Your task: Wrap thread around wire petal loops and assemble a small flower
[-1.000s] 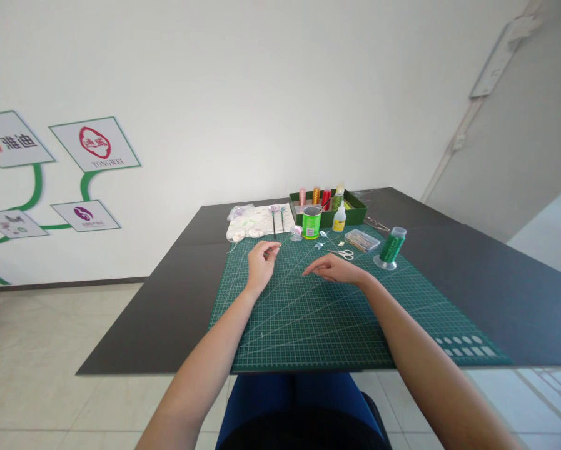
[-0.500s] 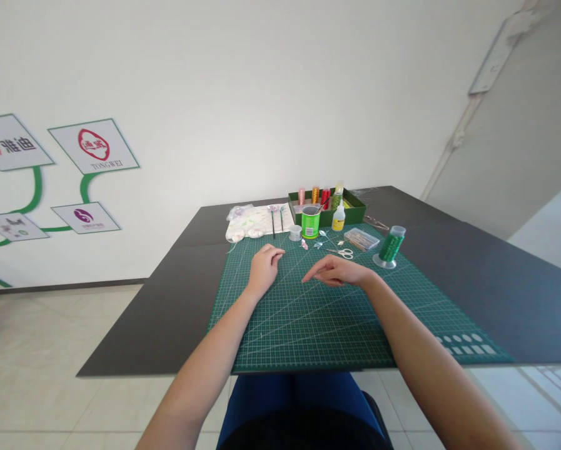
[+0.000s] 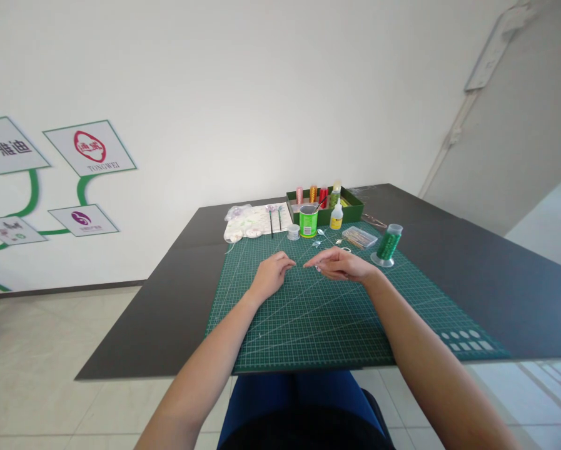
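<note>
My left hand is over the middle of the green cutting mat, thumb and fingertips pinched together; whatever they hold is too small to make out. Just to its right, my right hand is closed, with its index finger stretched toward the left fingertips. A small whitish piece shows at the right fingers; its kind is unclear. Behind this hand the scissors are mostly covered, with part of a white handle showing. Small pale leaf-like pieces lie beyond the hands.
A green can, a glue bottle and a clear case stand behind the hands. A green thread spool is at right. A green box holds several spools. White padding lies at back left.
Both hands have come closer together, the left moving right. The small pinkish-white piece that lay beside the can is gone from there, and a whitish piece shows at my right fingers. The scissors are more covered.
</note>
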`<state>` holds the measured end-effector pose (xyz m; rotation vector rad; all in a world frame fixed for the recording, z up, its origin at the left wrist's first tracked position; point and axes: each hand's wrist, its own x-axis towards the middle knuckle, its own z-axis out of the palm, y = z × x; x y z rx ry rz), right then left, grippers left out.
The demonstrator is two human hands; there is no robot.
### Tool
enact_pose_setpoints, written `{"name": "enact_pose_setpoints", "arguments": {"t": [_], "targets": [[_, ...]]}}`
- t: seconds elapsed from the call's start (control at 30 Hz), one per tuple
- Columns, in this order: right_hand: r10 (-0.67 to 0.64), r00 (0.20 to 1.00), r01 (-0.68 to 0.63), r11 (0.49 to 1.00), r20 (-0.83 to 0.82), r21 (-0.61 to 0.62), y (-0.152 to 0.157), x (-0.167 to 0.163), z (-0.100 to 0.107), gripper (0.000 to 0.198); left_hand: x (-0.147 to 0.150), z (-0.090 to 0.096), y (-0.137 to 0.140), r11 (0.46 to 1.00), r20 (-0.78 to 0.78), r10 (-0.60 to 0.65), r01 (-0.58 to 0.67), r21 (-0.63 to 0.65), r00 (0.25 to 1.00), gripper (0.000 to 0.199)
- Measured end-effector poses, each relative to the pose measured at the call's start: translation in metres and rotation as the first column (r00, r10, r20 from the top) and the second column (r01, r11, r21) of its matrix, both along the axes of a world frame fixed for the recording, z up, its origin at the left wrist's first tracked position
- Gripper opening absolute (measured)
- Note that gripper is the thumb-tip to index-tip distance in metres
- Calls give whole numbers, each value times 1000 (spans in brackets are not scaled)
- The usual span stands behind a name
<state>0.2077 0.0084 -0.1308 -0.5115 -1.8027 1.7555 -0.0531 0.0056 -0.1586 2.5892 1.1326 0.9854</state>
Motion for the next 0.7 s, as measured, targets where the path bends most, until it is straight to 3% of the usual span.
{"name": "enact_pose_setpoints", "arguments": {"t": [0.33,0.7], "targets": [[-65,993,66,998,-93,2,6,2,-5,41,5,3,-6,997,-26,-64,62,-46,998,27],[-315,944,312,949,-100,-50,7,1,-3,49,9,5,-7,993,16,-105,106,-55,994,24]]}}
